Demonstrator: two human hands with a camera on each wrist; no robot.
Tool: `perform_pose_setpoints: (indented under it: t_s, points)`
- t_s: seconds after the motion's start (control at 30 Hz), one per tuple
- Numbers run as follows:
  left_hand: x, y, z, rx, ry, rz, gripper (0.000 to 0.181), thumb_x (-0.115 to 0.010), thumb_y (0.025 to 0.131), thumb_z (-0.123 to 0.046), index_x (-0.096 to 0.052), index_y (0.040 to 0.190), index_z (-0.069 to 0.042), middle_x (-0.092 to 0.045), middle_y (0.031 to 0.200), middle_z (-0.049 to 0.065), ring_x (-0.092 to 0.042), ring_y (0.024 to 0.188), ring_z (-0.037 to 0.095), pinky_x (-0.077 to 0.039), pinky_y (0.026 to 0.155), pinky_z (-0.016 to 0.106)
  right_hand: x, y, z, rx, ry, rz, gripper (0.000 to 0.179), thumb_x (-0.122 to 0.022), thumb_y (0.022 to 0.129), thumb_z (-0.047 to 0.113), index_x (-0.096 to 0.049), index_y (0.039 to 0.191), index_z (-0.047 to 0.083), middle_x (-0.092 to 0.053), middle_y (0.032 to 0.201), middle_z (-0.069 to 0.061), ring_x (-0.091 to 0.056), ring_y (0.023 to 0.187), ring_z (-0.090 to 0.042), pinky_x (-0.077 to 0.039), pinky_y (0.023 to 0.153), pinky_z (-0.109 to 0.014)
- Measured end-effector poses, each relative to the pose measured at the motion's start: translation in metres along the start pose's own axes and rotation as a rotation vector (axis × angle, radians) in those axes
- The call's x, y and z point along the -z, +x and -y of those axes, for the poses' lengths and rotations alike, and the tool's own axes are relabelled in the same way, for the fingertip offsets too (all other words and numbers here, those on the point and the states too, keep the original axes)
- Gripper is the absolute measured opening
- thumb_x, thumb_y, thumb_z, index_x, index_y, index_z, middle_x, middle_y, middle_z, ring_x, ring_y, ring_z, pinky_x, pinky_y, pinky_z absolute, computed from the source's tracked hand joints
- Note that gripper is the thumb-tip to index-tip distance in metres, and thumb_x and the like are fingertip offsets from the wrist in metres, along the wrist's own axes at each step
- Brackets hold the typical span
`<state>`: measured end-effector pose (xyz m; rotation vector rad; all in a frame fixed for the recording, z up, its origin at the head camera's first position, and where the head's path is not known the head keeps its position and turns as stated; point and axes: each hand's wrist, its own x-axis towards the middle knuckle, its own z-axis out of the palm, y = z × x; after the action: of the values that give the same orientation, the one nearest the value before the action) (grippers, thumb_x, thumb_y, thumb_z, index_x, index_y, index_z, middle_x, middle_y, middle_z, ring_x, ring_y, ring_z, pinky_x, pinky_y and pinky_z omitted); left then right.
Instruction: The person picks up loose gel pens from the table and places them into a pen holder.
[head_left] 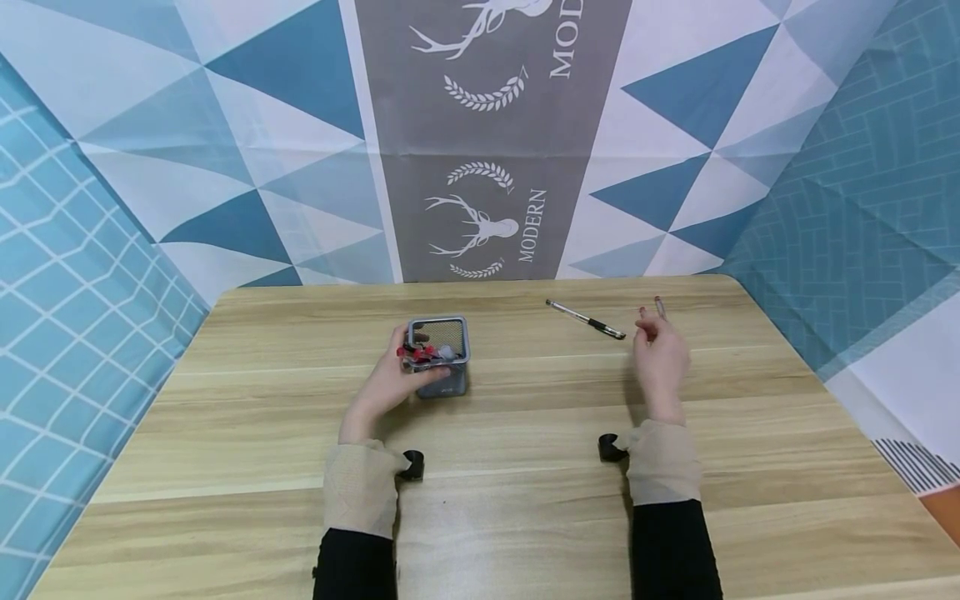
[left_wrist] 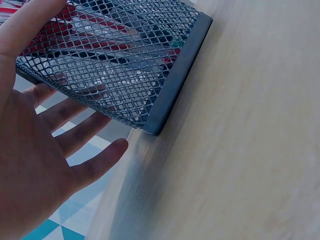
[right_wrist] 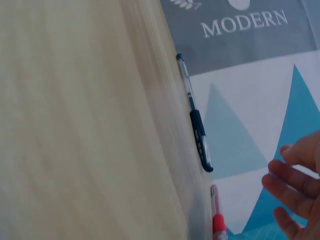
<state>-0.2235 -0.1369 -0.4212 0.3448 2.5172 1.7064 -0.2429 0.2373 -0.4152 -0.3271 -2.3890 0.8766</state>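
My left hand [head_left: 386, 383] grips a dark mesh pen holder [head_left: 444, 385], thumb on the near side and fingers round the far side. Several pens, some red, show inside the holder and through its mesh [left_wrist: 115, 65] in the left wrist view. On the right, my right hand [head_left: 660, 362] hovers with loosely bent fingers and nothing in them. Just beyond its fingertips lies a red pen [head_left: 660, 307], partly visible; its red grip shows in the right wrist view [right_wrist: 218, 223]. Left of that hand a black-gripped clear pen [head_left: 585, 318] lies on the table.
The wooden table [head_left: 517, 467] has a back edge against a patterned cloth [head_left: 480, 150]. Blue patterned cloths hang at the left [head_left: 67, 317] and right sides. Each wrist wears a small black camera piece near its cuff.
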Motion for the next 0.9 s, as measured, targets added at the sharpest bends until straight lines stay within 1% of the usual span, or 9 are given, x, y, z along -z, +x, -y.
perform_pose_setpoints:
  t_s: [0.13, 0.3, 0.4, 0.5, 0.57, 0.77, 0.9]
  points:
    - [0.000, -0.001, -0.003, 0.006, -0.010, 0.004, 0.087, -0.077, 0.072, -0.028, -0.020, 0.137, -0.020, -0.047, 0.126, 0.016, -0.049, 0.113, 0.030, -0.039, 0.097, 0.045, 0.003, 0.000, -0.005, -0.077, -0.010, 0.038, 0.021, -0.050, 0.087, 0.008, -0.064, 0.100, -0.001, -0.063, 0.092, -0.019, -0.057, 0.084, -0.034, -0.042, 0.076, -0.045]
    - [0.002, -0.008, -0.021, 0.026, -0.024, 0.015, 0.085, -0.076, 0.074, -0.021, -0.020, 0.137, -0.015, -0.047, 0.125, 0.018, -0.049, 0.113, 0.033, -0.038, 0.097, 0.046, 0.006, 0.000, -0.012, -0.172, -0.022, 0.143, 0.029, -0.048, 0.087, 0.010, -0.059, 0.111, -0.002, -0.059, 0.099, -0.021, -0.052, 0.089, -0.035, -0.041, 0.074, -0.046]
    - [0.002, -0.012, -0.030, 0.026, -0.006, 0.015, 0.084, -0.075, 0.074, -0.019, -0.020, 0.138, -0.012, -0.048, 0.124, 0.019, -0.049, 0.113, 0.033, -0.038, 0.097, 0.046, 0.009, 0.000, -0.016, -0.210, -0.021, 0.195, 0.034, -0.047, 0.087, 0.009, -0.054, 0.117, -0.005, -0.054, 0.108, -0.025, -0.050, 0.096, -0.038, -0.041, 0.078, -0.048]
    - [0.002, -0.014, -0.034, 0.027, 0.008, 0.013, 0.084, -0.075, 0.075, -0.019, -0.020, 0.138, -0.011, -0.048, 0.125, 0.020, -0.049, 0.113, 0.033, -0.038, 0.097, 0.046, 0.011, 0.000, -0.020, -0.232, -0.019, 0.223, 0.036, -0.047, 0.086, 0.008, -0.051, 0.119, -0.007, -0.050, 0.114, -0.027, -0.047, 0.101, -0.040, -0.040, 0.083, -0.050]
    - [0.002, -0.014, -0.035, 0.027, 0.012, 0.014, 0.084, -0.075, 0.075, -0.019, -0.020, 0.138, -0.011, -0.047, 0.126, 0.020, -0.049, 0.113, 0.033, -0.039, 0.097, 0.046, 0.012, -0.001, -0.022, -0.245, -0.028, 0.236, 0.037, -0.047, 0.086, 0.007, -0.050, 0.120, -0.008, -0.049, 0.114, -0.027, -0.046, 0.102, -0.040, -0.039, 0.085, -0.051]
    - [0.002, -0.014, -0.034, 0.023, 0.023, 0.015, 0.083, -0.075, 0.075, -0.019, -0.021, 0.138, -0.012, -0.048, 0.125, 0.019, -0.049, 0.113, 0.034, -0.039, 0.096, 0.047, 0.013, -0.003, -0.028, -0.252, -0.076, 0.251, 0.038, -0.047, 0.082, 0.004, -0.050, 0.117, -0.009, -0.051, 0.105, -0.028, -0.048, 0.096, -0.041, -0.039, 0.082, -0.050]
    - [0.002, -0.014, -0.034, 0.024, 0.018, 0.015, 0.083, -0.075, 0.075, -0.019, -0.021, 0.137, -0.011, -0.048, 0.124, 0.019, -0.049, 0.113, 0.034, -0.040, 0.096, 0.047, 0.013, -0.003, -0.031, -0.256, -0.099, 0.260, 0.040, -0.047, 0.080, 0.003, -0.050, 0.118, -0.009, -0.051, 0.104, -0.028, -0.048, 0.096, -0.041, -0.039, 0.081, -0.050]
